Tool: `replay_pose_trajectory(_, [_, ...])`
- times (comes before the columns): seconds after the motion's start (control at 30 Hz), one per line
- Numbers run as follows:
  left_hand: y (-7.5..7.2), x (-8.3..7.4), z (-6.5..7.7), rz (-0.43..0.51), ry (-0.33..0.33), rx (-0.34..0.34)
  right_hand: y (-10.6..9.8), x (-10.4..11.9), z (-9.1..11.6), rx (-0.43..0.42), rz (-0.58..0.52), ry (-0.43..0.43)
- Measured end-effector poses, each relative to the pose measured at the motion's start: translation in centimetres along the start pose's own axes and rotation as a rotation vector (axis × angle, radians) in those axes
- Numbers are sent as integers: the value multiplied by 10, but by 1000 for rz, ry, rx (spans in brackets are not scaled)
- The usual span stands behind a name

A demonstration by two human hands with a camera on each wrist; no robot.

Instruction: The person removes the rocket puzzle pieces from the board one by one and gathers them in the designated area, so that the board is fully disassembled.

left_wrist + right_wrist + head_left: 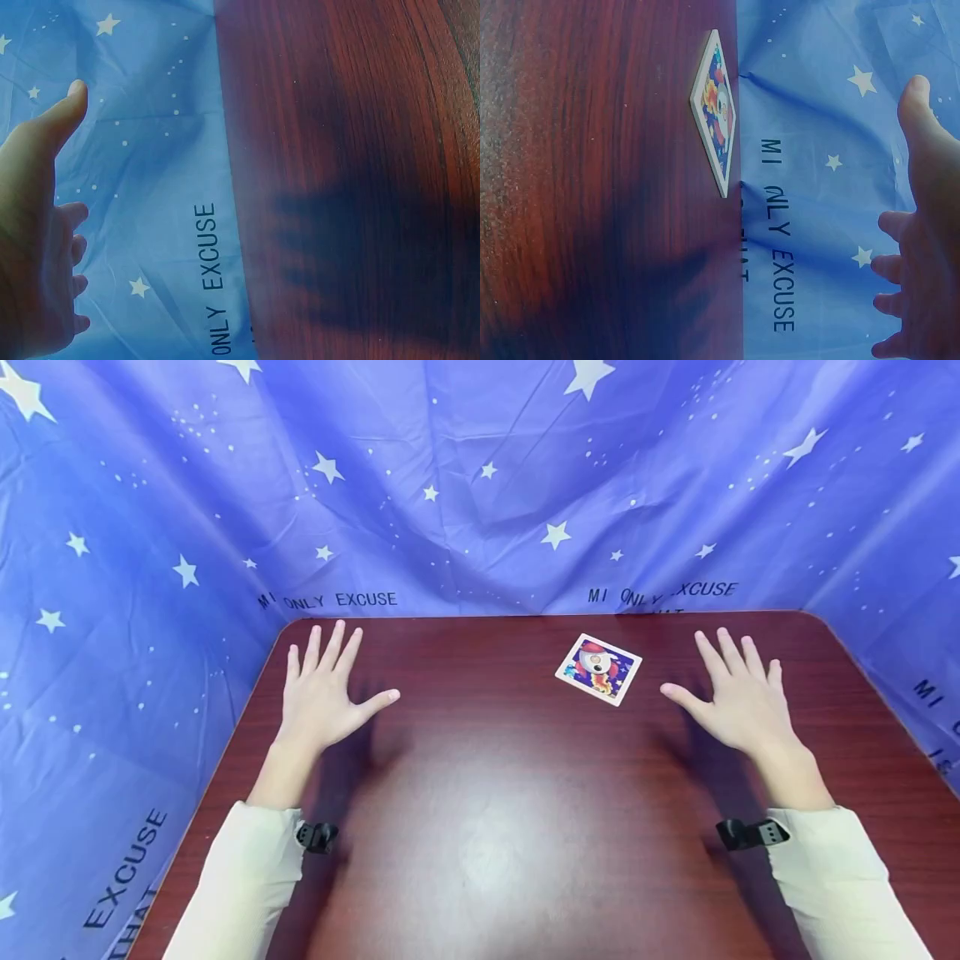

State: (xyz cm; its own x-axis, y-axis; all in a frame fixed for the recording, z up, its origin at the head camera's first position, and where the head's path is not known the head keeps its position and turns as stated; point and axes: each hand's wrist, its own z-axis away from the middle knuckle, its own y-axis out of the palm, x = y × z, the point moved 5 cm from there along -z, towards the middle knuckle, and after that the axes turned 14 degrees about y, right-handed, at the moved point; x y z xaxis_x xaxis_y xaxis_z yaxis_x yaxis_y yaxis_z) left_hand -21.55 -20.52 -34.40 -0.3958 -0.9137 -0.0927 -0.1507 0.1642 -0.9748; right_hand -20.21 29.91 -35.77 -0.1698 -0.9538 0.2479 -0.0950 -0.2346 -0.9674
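A square picture board (597, 668) with a white border lies flat near the table's far edge, right of the middle. Its picture shows a red and white cartoon rocket on dark blue. The right wrist view shows the same board (716, 112) at a slant, with some thickness to it. To its right, my right hand (742, 697) is held above the table, fingers straight and spread, touching nothing. My left hand (318, 702) hovers over the left side with spread fingers and holds nothing. In the left wrist view, only the left hand's (37, 232) thumb side and fingertips show.
The dark red wooden table (480, 760) has rounded far corners. A blue cloth (450, 527) with white stars and black lettering hangs behind it and along both sides. Each wrist wears a black strap (318, 837) over a pale sleeve (240, 868).
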Motion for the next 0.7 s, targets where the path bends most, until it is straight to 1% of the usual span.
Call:
replay_pose_trajectory(0.2, [1,0,-10,1,23,11,3,3,-2,7,3,-11])
replay_pose_trajectory(0.3, [4,-2,-20,0,44,19,5,3,-2,8,-20,-10])
replay_pose_trajectory(0.4, [8,-6,-32,4,71,20,8,5,-3,18,-61,-31])
replay_pose_trajectory(0.53, [18,-16,-53,28,147,-14,14,11,-4,65,-126,-58])
replay_pose_trajectory(0.63, [32,-27,-72,79,231,-35,20,15,-6,97,-163,-77])
replay_pose_trajectory(0.7, [43,-35,-83,129,278,-22,26,17,-8,113,-179,-87])
